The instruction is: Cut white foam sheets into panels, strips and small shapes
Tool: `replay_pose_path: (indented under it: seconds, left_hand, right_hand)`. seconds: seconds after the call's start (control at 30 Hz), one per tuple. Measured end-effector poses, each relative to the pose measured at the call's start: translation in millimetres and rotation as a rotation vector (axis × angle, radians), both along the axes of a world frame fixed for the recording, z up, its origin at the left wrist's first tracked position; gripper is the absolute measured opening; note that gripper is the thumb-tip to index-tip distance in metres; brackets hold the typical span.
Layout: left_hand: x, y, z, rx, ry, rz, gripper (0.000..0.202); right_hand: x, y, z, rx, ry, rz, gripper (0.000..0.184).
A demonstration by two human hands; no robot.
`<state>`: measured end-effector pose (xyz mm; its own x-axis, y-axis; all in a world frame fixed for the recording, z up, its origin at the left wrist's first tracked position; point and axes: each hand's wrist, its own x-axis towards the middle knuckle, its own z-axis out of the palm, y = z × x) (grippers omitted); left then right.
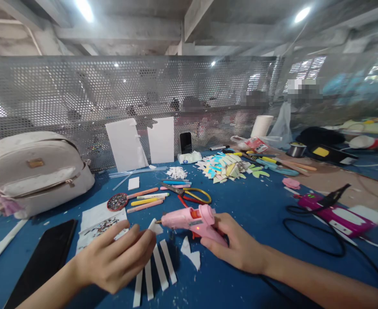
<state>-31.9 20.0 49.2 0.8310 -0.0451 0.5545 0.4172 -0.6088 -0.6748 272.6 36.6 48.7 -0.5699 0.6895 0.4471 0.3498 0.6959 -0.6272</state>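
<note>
My right hand (pixel 237 244) is wrapped around the handle of a pink hot glue gun (pixel 189 219), its nozzle pointing left and a small orange light glowing on its side. Between the closed fingertips of my left hand (pixel 121 253) is a small white piece (pixel 156 227), right by the nozzle tip. Several white strips (pixel 160 267) lie side by side below my left hand, partly covered by it. White scraps (pixel 193 258) rest beneath the glue gun. Yellow-and-red handled scissors (pixel 198 195) lie behind it.
Left stand a white backpack (pixel 40 171) and a black phone-like slab (pixel 43 262). Markers (pixel 146 201) and a dish of tiny bits (pixel 117 201) lie centre-left. Coloured paper pieces (pixel 229 166) are heaped behind. A magenta power strip (pixel 337 214) with cables lies right.
</note>
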Motion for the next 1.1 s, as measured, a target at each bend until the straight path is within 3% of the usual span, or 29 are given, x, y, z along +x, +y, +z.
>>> replay_pose_path:
  seconds: [0.27, 0.33, 0.5, 0.63, 0.87, 1.1]
  left_hand:
    - [-2.5, 1.8, -4.5, 0.030, 0.039, 0.002, 0.013]
    - [-4.3, 5.1, -4.7, -0.027, 0.006, -0.006, 0.012]
    - [-6.9, 15.2, 0.0, -0.478, -0.433, 0.020, 0.022]
    - [2.1, 16.9, 9.1, -0.834, -0.863, 0.016, 0.011]
    - [16.9, 12.0, 12.9, -1.513, -1.286, 0.068, 0.016]
    - [22.7, 11.1, 1.5, -1.664, -1.346, 0.065, 0.032]
  right_hand:
    - [-1.9, 0.4, 0.4, 0.012, 0.003, 0.015, 0.021]
    - [-1.1, 0.8, -1.3, 0.002, 0.029, -0.018, 0.021]
    - [2.1, 3.6, -6.0, -0.086, 0.111, -0.161, 0.039]
    - [2.3, 5.0, -4.9, -0.163, 0.195, -0.225, 0.048]
    - [3.4, 4.1, -7.9, -0.158, 0.204, -0.190, 0.044]
    - [0.7, 1.5, -3.2, 0.006, 0.118, -0.121, 0.024]
